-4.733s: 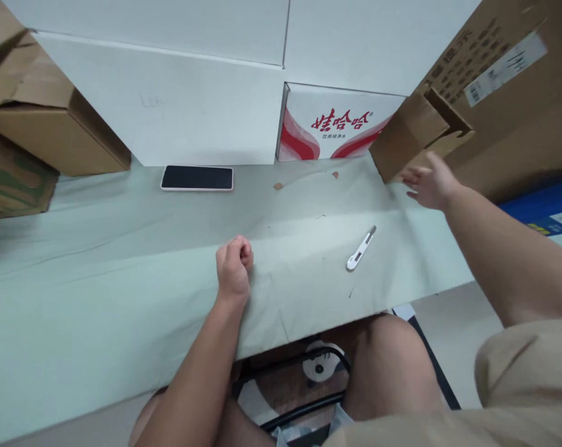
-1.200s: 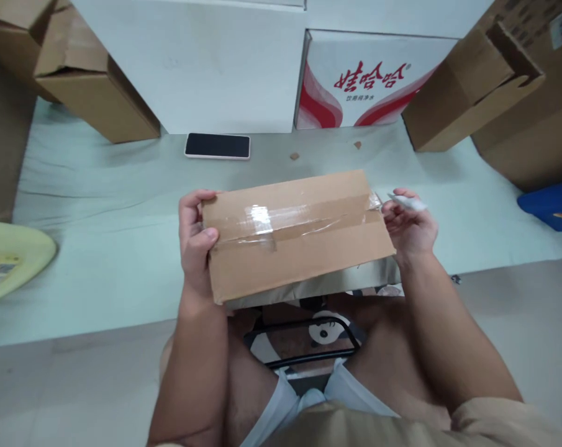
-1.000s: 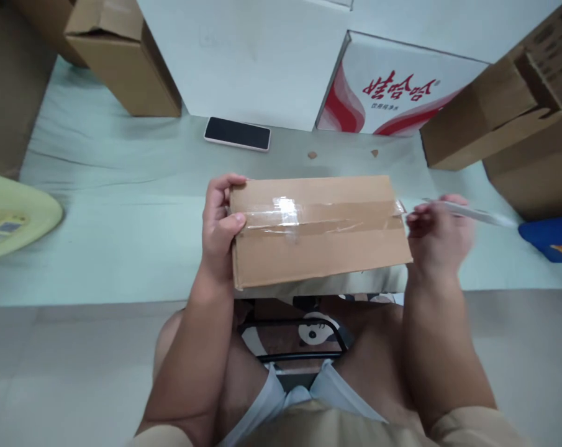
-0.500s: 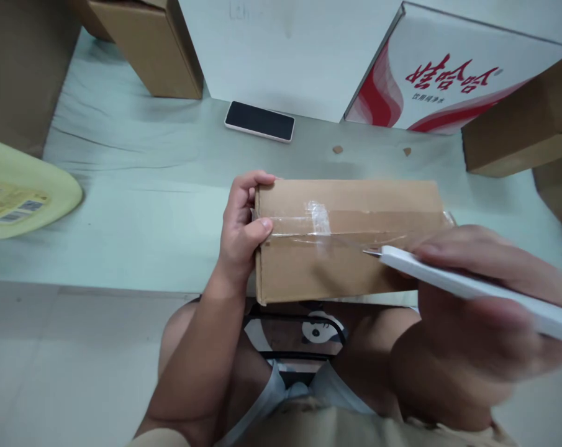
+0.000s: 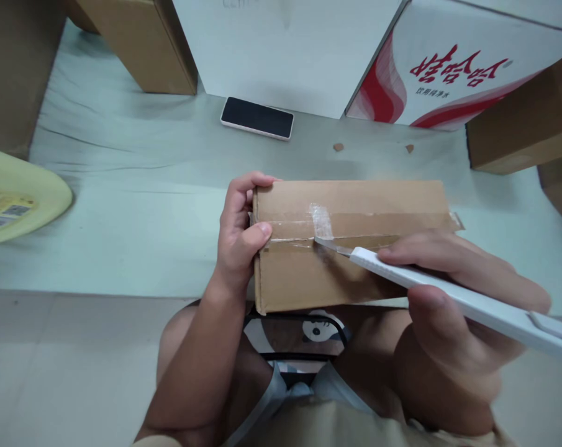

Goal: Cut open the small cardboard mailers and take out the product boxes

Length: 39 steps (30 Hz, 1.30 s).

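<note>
A brown cardboard box point(image 5: 290, 276) with clear tape along its top seam is held at the table's front edge. My left hand point(image 5: 238, 230) grips its left end, thumb on top and fingers around the far side. In my right hand point(image 5: 467, 316) is a white-handled craft knife point(image 5: 402, 273), gripped between thumb and fingers. Its thin metal blade reaches the taped seam, with the tip just below a whitish tape patch point(image 5: 322, 222). Whether the tip has gone through the tape I cannot tell.
A phone point(image 5: 257, 118) lies behind the box, near two cardboard scraps. White cartons, one with red print point(image 5: 448, 68), line the back of the pale table point(image 5: 122, 236). Brown boxes point(image 5: 523, 124) stand on both sides. A yellow bottle point(image 5: 24, 198) lies at the left.
My right hand has moved left with the craft knife, bringing the blade to the seam beside the whitish tape patch. My left hand keeps its grip on the box.
</note>
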Tool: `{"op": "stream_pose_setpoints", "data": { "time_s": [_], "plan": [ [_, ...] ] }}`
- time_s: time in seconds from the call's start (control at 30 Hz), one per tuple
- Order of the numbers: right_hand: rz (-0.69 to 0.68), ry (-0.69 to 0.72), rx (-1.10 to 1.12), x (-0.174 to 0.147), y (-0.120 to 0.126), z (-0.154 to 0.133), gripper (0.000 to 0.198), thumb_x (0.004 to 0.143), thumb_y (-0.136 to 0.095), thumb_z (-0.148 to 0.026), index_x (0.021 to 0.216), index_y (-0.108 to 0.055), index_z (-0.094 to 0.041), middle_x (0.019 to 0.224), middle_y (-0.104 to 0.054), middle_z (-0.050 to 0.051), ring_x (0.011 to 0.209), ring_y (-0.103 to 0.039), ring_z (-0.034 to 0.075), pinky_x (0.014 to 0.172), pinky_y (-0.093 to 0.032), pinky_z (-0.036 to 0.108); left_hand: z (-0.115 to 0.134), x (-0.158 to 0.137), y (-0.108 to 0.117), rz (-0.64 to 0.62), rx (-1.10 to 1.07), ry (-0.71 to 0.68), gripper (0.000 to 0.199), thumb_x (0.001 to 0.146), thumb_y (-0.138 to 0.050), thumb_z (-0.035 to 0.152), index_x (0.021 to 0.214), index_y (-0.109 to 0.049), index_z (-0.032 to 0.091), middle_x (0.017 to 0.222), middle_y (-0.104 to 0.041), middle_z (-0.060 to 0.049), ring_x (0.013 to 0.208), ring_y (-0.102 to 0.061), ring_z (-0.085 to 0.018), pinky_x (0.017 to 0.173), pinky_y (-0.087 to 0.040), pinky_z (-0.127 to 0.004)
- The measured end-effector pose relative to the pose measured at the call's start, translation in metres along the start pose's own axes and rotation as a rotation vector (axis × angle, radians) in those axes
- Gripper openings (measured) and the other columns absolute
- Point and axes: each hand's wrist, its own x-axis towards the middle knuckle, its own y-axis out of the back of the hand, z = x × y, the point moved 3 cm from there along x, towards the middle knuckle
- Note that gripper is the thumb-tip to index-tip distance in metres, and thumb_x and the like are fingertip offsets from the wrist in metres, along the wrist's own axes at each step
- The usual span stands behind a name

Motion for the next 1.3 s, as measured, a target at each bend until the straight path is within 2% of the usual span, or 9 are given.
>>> {"op": "stream_pose_setpoints", "data": {
  "time_s": [0.1,0.2,0.43,0.53,0.67,0.9,1.0,1.17,1.3],
  "plan": [
    [0.061,0.038,-0.006,-0.001,-0.003,-0.002,0.018,0.093,-0.066,-0.037,0.094,-0.079,-0.025,0.081,-0.076,0.002,0.069,-0.068,0.019,0.057,-0.051,0.033,0.0,0.0,0.0,0.0,-0.017,-0.003,0.054,0.076,-0.075,0.055,0.122,-0.059,0.03,0.119,-0.065,-0.005,0.107,-0.065,-0.029,0.087,-0.059,-0.043],
    [0.062,0.023,-0.022,-0.002,-0.004,-0.003,0.016,0.092,-0.067,-0.035,0.094,-0.079,-0.025,0.081,-0.076,0.003,0.068,-0.068,0.019,0.057,-0.05,0.034,0.001,0.0,-0.001,0.004,-0.043,0.009,0.053,0.075,-0.077,0.054,0.12,-0.061,0.03,0.119,-0.065,-0.005,0.105,-0.065,-0.028,0.085,-0.059,-0.041],
    [-0.013,-0.019,-0.038,0.004,0.003,-0.004,0.01,0.088,-0.069,-0.03,0.092,-0.078,-0.027,0.082,-0.075,0.001,0.071,-0.067,0.019,0.055,-0.048,0.032,0.003,-0.001,-0.003,0.003,-0.078,0.014,0.053,0.076,-0.079,0.052,0.12,-0.062,0.03,0.118,-0.065,-0.005,0.105,-0.065,-0.027,0.084,-0.058,-0.04],
    [0.002,-0.064,-0.079,0.005,0.004,-0.005,0.01,0.09,-0.068,-0.028,0.092,-0.077,-0.028,0.082,-0.074,0.001,0.072,-0.067,0.019,0.057,-0.049,0.032,0.002,-0.002,-0.002,0.018,-0.064,0.009,0.053,0.076,-0.079,0.053,0.12,-0.062,0.03,0.118,-0.065,-0.005,0.108,-0.065,-0.029,0.086,-0.059,-0.041],
    [-0.005,-0.107,-0.085,0.005,0.002,-0.004,0.011,0.091,-0.066,-0.031,0.088,-0.077,-0.03,0.083,-0.074,0.0,0.072,-0.067,0.019,0.056,-0.048,0.032,0.0,0.0,-0.001,0.0,-0.089,0.007,0.053,0.074,-0.08,0.05,0.121,-0.063,0.03,0.12,-0.066,-0.004,0.105,-0.066,-0.027,0.084,-0.058,-0.038],
    [0.018,-0.157,-0.059,0.007,0.003,-0.001,0.017,0.094,-0.062,-0.031,0.087,-0.077,-0.029,0.075,-0.072,-0.002,0.058,-0.058,0.014,0.051,-0.044,0.031,0.002,0.002,-0.004,0.0,-0.14,0.023,0.05,0.073,-0.08,0.046,0.118,-0.063,0.029,0.11,-0.066,-0.004,0.112,-0.065,-0.029,0.087,-0.059,-0.04],
    [0.005,-0.132,-0.06,0.008,0.002,-0.002,0.015,0.093,-0.063,-0.029,0.086,-0.076,-0.028,0.076,-0.072,-0.003,0.061,-0.059,0.014,0.052,-0.044,0.03,0.004,0.002,-0.006,0.012,-0.146,0.025,0.05,0.073,-0.08,0.046,0.116,-0.063,0.029,0.109,-0.066,-0.004,0.114,-0.065,-0.03,0.093,-0.059,-0.043],
    [-0.021,-0.097,-0.037,0.009,0.001,-0.004,0.013,0.093,-0.061,-0.022,0.088,-0.073,-0.025,0.083,-0.073,-0.004,0.073,-0.062,0.011,0.061,-0.048,0.025,0.004,0.001,-0.007,0.011,-0.175,0.034,0.049,0.073,-0.079,0.045,0.117,-0.063,0.029,0.108,-0.066,-0.004,0.111,-0.066,-0.028,0.092,-0.059,-0.043],
    [0.012,-0.099,-0.026,0.008,0.002,-0.004,0.015,0.095,-0.06,-0.026,0.087,-0.072,-0.024,0.082,-0.072,-0.003,0.071,-0.062,0.013,0.06,-0.047,0.027,0.002,0.001,-0.005,0.013,-0.119,0.045,0.055,0.073,-0.08,0.05,0.119,-0.06,0.029,0.112,-0.066,-0.004,0.113,-0.065,-0.03,0.091,-0.059,-0.042]
  ]
}}
